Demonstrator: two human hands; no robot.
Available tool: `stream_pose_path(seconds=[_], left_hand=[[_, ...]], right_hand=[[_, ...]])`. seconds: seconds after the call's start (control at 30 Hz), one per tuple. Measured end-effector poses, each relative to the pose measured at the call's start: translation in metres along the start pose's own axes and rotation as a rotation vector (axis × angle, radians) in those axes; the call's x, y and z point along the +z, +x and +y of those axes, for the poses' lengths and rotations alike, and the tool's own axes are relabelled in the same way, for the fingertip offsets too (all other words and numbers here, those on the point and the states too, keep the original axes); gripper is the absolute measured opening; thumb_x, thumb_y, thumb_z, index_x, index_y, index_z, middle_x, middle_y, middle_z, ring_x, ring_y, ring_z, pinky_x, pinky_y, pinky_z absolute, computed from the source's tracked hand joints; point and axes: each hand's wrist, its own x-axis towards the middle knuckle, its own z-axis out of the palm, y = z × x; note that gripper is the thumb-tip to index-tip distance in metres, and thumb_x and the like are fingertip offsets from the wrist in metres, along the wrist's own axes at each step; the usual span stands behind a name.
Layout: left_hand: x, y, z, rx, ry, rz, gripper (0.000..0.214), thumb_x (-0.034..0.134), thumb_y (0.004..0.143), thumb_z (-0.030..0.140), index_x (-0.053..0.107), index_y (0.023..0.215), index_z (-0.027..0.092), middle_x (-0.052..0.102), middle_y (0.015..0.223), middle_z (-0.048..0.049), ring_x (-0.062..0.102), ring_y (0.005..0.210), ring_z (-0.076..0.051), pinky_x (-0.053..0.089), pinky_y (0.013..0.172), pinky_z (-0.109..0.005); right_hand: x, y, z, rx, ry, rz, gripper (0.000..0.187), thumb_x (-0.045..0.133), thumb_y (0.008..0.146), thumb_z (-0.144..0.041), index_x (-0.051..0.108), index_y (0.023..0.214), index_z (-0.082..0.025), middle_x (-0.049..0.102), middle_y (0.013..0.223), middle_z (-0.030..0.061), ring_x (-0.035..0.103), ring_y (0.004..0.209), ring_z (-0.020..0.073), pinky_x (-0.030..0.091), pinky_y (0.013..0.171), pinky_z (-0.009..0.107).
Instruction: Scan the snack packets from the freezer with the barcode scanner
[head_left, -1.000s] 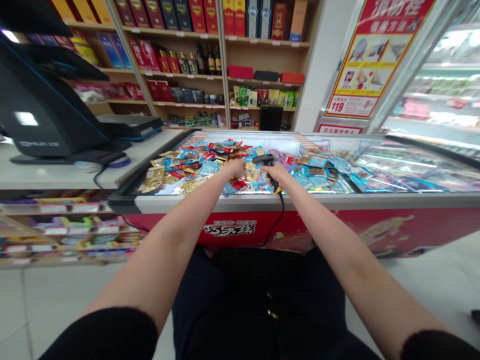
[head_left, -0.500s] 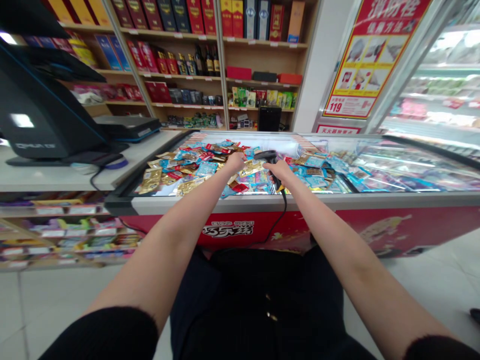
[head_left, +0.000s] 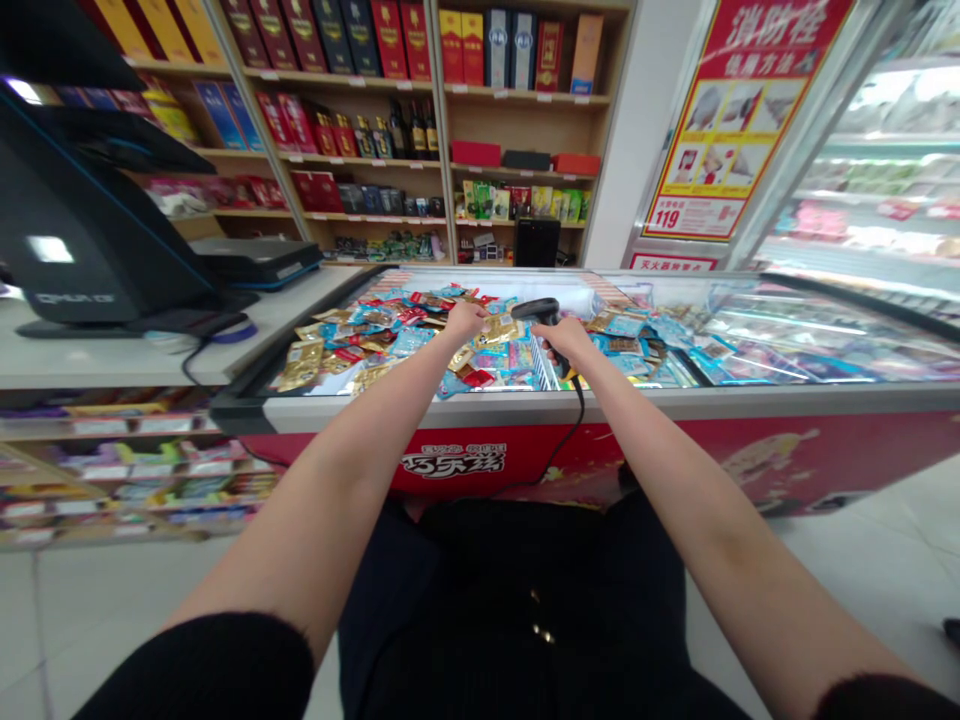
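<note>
My right hand [head_left: 566,340] is wrapped round the grip of a black barcode scanner [head_left: 537,308], whose head points left and whose cable hangs over the freezer's front edge. My left hand [head_left: 466,318] is closed at the edge of a gold snack packet [head_left: 501,326]. The packet lies between my left hand and the scanner head. Beneath both hands, a heap of gold, blue and red snack packets [head_left: 411,342] covers the glass top of a chest freezer [head_left: 352,408]. My left fingertips are small and partly hidden.
A counter [head_left: 75,368] with a dark checkout terminal [head_left: 97,240] and a flat black device [head_left: 255,258] stands at the left. Shelves [head_left: 360,160] of boxes and bottles rise behind the freezer. More packets [head_left: 630,330] lie right of the scanner.
The scanner and my right hand have shifted slightly right. My left hand has drawn a little left, with the gold packet beside its fingers. The view has shifted slightly.
</note>
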Motion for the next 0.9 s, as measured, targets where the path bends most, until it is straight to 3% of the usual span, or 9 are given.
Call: stream_pose_path(seconds=[0.23,0.63,0.9], left_hand=[[-0.004,-0.007,0.004,-0.006,0.029,0.009,0.034,0.077,0.070,0.011,0.086,0.103,0.017,0.083,0.105,-0.0076,0.074,0.109,-0.030,0.055,0.101,-0.034],[-0.003,-0.005,0.010,0.035,0.112,0.000,0.035,0.075,0.071,0.014,0.085,0.105,0.018,0.082,0.108,-0.0086,0.073,0.115,-0.031,0.053,0.104,-0.033],[0.014,0.000,0.023,0.003,0.029,-0.016,0.031,0.074,0.073,0.016,0.084,0.103,0.018,0.080,0.092,-0.0034,0.073,0.102,-0.025,0.055,0.093,-0.031]], right_hand=[[-0.001,0.001,0.002,0.021,0.019,-0.012,0.029,0.078,0.086,-0.012,0.053,0.072,-0.019,0.050,0.045,-0.0030,0.043,0.034,0.0093,0.033,0.033,0.021],[-0.004,0.002,0.003,0.007,-0.008,-0.009,0.030,0.072,0.090,-0.012,0.052,0.068,-0.019,0.050,0.046,-0.0018,0.044,0.034,0.0100,0.034,0.032,0.021],[-0.018,0.005,0.008,-0.022,-0.048,0.013,0.030,0.072,0.091,-0.013,0.053,0.069,-0.019,0.050,0.048,-0.0029,0.045,0.036,0.0102,0.035,0.035,0.021]])
